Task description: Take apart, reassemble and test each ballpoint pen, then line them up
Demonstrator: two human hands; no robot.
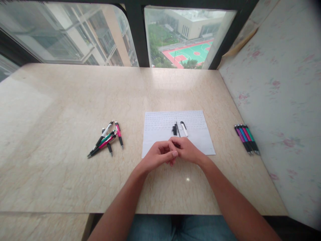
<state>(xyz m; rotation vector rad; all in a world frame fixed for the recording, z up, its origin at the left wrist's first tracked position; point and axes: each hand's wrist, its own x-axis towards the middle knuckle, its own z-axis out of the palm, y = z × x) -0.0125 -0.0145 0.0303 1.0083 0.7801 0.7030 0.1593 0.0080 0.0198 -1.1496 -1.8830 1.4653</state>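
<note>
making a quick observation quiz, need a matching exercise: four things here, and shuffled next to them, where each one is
1. left hand
2. written sheet
3. pen pile
4. pen row

A. beside the floral wall
B. under loose pen parts
C. touching the right hand
D. left of the paper

Pairs: 1-C, 2-B, 3-D, 4-A

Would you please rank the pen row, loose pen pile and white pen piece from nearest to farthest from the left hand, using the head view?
1. White pen piece, on the paper.
2. Loose pen pile, to the left.
3. Pen row, right, by the wall.
</note>
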